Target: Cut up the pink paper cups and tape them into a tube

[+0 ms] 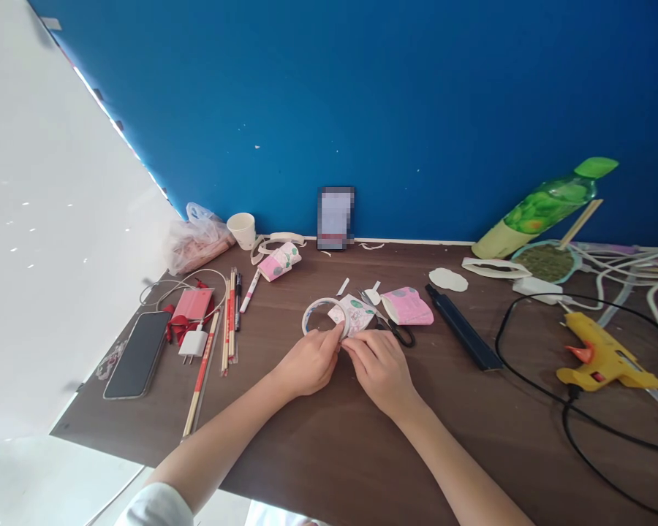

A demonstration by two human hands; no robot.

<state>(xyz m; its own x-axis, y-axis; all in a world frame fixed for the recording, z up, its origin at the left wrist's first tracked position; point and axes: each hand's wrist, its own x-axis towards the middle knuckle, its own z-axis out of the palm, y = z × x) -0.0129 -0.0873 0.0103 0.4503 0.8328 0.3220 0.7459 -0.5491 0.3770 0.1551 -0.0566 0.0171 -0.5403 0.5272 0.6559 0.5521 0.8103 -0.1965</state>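
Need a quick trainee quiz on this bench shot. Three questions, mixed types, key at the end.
1. At the edge of which thing do the fingertips of the left hand and right hand meet?
A) yellow plastic glue gun
B) white ring-shaped roll of tape
C) white paper cup

2. True or false: the green-capped clear plastic bottle is tilted, not upright.

3. Fill in: the dark-screened smartphone lying flat on the dark brown tabletop is on the person's ____ side.

Key: 1 B; 2 true; 3 left
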